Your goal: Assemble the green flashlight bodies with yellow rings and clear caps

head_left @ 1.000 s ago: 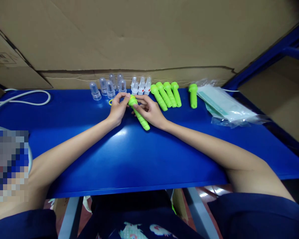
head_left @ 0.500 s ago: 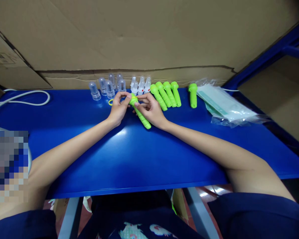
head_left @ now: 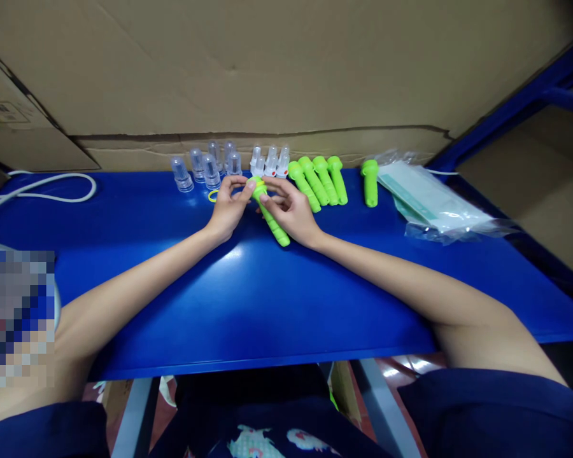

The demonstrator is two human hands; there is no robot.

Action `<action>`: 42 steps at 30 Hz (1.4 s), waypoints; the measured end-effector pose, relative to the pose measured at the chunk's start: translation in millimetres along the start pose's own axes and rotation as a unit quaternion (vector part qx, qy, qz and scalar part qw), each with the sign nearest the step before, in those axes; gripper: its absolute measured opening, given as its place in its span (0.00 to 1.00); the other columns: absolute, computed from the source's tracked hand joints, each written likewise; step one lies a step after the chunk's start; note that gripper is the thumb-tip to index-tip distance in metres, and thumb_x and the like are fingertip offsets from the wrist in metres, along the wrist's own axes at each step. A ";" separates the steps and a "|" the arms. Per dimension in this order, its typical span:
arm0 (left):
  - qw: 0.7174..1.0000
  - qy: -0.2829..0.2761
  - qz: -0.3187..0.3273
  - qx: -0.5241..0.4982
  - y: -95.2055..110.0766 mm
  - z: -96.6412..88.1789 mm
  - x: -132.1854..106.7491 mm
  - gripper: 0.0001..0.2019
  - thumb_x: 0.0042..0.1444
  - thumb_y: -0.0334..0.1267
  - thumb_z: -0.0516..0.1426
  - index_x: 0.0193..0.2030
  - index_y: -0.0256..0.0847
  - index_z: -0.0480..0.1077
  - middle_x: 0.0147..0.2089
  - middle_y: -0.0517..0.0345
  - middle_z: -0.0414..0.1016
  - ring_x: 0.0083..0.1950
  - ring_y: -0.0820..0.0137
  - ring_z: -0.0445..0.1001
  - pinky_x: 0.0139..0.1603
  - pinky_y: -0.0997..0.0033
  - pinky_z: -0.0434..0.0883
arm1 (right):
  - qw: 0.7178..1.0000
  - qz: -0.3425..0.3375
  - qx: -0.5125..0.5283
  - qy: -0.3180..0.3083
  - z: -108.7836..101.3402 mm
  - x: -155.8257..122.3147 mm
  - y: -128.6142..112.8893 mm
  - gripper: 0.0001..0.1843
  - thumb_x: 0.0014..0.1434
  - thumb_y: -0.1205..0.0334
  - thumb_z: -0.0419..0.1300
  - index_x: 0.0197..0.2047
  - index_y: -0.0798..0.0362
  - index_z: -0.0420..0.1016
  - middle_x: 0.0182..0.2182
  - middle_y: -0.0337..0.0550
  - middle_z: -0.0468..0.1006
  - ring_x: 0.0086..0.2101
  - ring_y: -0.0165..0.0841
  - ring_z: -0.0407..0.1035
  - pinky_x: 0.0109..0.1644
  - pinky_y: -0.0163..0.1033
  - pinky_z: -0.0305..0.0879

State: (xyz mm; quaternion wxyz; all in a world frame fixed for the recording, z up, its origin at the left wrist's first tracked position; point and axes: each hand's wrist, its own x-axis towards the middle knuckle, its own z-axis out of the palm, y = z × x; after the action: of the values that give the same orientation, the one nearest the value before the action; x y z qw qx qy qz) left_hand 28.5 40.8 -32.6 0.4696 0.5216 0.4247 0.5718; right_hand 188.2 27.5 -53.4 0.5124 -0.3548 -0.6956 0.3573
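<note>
Between my two hands is a lime-green flashlight body [head_left: 275, 228], tilted with its wide head away from me and its ribbed handle toward me. A yellow ring shows around its head. My left hand [head_left: 230, 207] pinches the head from the left, thumb and fingers closed on it. From the right, my right hand [head_left: 291, 210] grips just below the head, with the thumb on top. A loose yellow ring [head_left: 213, 196] lies on the table beside my left fingers.
Several clear plastic covers [head_left: 182, 175] stand at the back left of the blue table [head_left: 248, 305]. White-based bulb units [head_left: 270, 162] stand behind my hands. Several green flashlight bodies [head_left: 321, 181] and a separate one [head_left: 370, 184] lie to the right, near a plastic-wrapped packet [head_left: 434, 197]. A cable [head_left: 62, 197] loops at left.
My hands stay in nearly the same place. The fingers have shifted slightly at the flashlight's head, and the flashlight has turned or moved a little.
</note>
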 end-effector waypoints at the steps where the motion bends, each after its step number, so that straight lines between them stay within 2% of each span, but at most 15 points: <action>1: 1.000 -0.001 0.001 -0.005 -0.5 -0.1 0.3 0.07 0.64 0.31 0.62 0.41 0.41 0.66 0.45 0.58 0.73 0.48 0.75 0.74 0.43 0.80 0.73 | 1.000 -0.002 -0.002 0.001 0.0 0.0 0.1 0.34 0.63 0.34 0.64 0.62 0.49 0.67 0.61 0.55 0.77 0.38 0.36 0.82 0.45 0.45 0.82; 9: 0.999 -0.031 -0.007 -0.042 -4.5 -1.8 1.0 0.08 0.63 0.31 0.62 0.43 0.41 0.66 0.45 0.59 0.74 0.47 0.76 0.76 0.51 0.75 0.74 | 1.000 -0.005 0.001 0.022 0.9 -0.5 -1.7 0.34 0.61 0.31 0.64 0.57 0.47 0.67 0.59 0.52 0.78 0.36 0.34 0.81 0.43 0.43 0.81; 13: 0.998 -0.052 -0.012 -0.038 -4.3 -3.4 3.5 0.07 0.63 0.32 0.62 0.44 0.42 0.67 0.44 0.60 0.76 0.44 0.76 0.77 0.48 0.77 0.74 | 1.000 -0.013 -0.010 0.023 1.0 0.0 -3.0 0.33 0.61 0.31 0.64 0.56 0.47 0.66 0.58 0.51 0.78 0.34 0.32 0.80 0.41 0.41 0.80; 17: 0.995 -0.075 0.051 0.052 1.1 -12.0 10.3 0.05 0.62 0.35 0.63 0.40 0.41 0.70 0.41 0.59 0.78 0.40 0.75 0.77 0.42 0.78 0.72 | 1.000 -0.010 -0.013 0.025 0.3 0.4 -3.7 0.33 0.61 0.31 0.64 0.54 0.47 0.66 0.57 0.49 0.78 0.34 0.31 0.80 0.38 0.38 0.80; 20: 0.974 -0.097 0.129 0.161 7.6 -22.0 15.3 0.06 0.62 0.39 0.63 0.36 0.41 0.72 0.35 0.60 0.77 0.36 0.73 0.75 0.41 0.75 0.69 | 1.000 -0.004 -0.005 0.015 0.6 0.1 -4.7 0.32 0.60 0.31 0.65 0.53 0.48 0.66 0.55 0.48 0.78 0.33 0.31 0.80 0.37 0.37 0.80; 24: 0.936 -0.119 0.211 0.257 11.8 -31.0 19.3 0.09 0.64 0.40 0.59 0.33 0.42 0.73 0.33 0.58 0.77 0.37 0.69 0.73 0.43 0.71 0.66 | 1.000 0.001 0.006 -0.006 1.6 -1.0 -7.1 0.30 0.62 0.34 0.65 0.54 0.48 0.66 0.56 0.49 0.79 0.33 0.31 0.81 0.37 0.39 0.81; 28: 0.932 -0.109 0.218 0.268 7.6 -33.1 21.0 0.10 0.65 0.43 0.59 0.33 0.43 0.72 0.34 0.57 0.76 0.39 0.67 0.73 0.45 0.69 0.67 | 1.000 0.016 0.014 -0.015 1.2 -0.6 -7.2 0.31 0.61 0.34 0.66 0.55 0.47 0.66 0.57 0.48 0.78 0.33 0.32 0.80 0.39 0.41 0.83; 31: 0.931 -0.097 0.234 0.264 4.1 -35.3 22.0 0.09 0.64 0.47 0.62 0.42 0.44 0.75 0.43 0.54 0.79 0.42 0.66 0.75 0.50 0.67 0.68 | 0.999 0.030 0.028 -0.006 -0.1 1.2 -4.0 0.35 0.59 0.32 0.66 0.58 0.45 0.64 0.56 0.48 0.78 0.33 0.32 0.79 0.39 0.42 0.84; 34: 0.902 -0.105 0.284 0.309 5.7 -38.6 22.1 0.11 0.66 0.47 0.60 0.49 0.45 0.76 0.52 0.51 0.79 0.53 0.61 0.77 0.60 0.60 0.67 | 0.999 0.037 0.018 -0.001 -1.5 3.1 0.4 0.34 0.60 0.32 0.65 0.58 0.45 0.63 0.56 0.48 0.76 0.35 0.33 0.79 0.38 0.42 0.83; 36: 0.876 -0.116 0.307 0.355 9.8 -39.9 21.1 0.10 0.67 0.45 0.58 0.48 0.45 0.77 0.53 0.51 0.79 0.57 0.58 0.76 0.66 0.54 0.64 | 0.999 0.037 0.007 0.000 -1.9 3.8 2.4 0.32 0.62 0.33 0.64 0.56 0.45 0.63 0.55 0.48 0.76 0.35 0.33 0.79 0.38 0.41 0.82; 38: 0.859 -0.120 0.315 0.384 14.3 -39.6 19.2 0.10 0.68 0.44 0.57 0.45 0.45 0.78 0.52 0.51 0.80 0.57 0.57 0.76 0.69 0.48 0.60 | 0.999 0.035 0.005 0.004 -1.7 4.1 3.2 0.31 0.62 0.34 0.65 0.55 0.46 0.63 0.55 0.48 0.76 0.34 0.32 0.79 0.38 0.41 0.82; 42: 0.856 -0.128 0.318 0.388 18.4 -37.0 15.5 0.08 0.66 0.43 0.58 0.39 0.45 0.78 0.47 0.52 0.81 0.54 0.57 0.77 0.71 0.44 0.57 | 1.000 0.025 -0.002 0.013 -1.1 3.6 3.0 0.31 0.60 0.33 0.66 0.53 0.46 0.64 0.54 0.47 0.77 0.32 0.30 0.77 0.38 0.40 0.81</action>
State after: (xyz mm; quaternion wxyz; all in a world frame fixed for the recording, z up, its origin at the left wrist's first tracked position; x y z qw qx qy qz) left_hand -10.3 52.5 -15.1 0.0721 0.8367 0.3593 0.4069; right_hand 188.8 32.2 -54.1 0.5114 -0.3777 -0.6804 0.3646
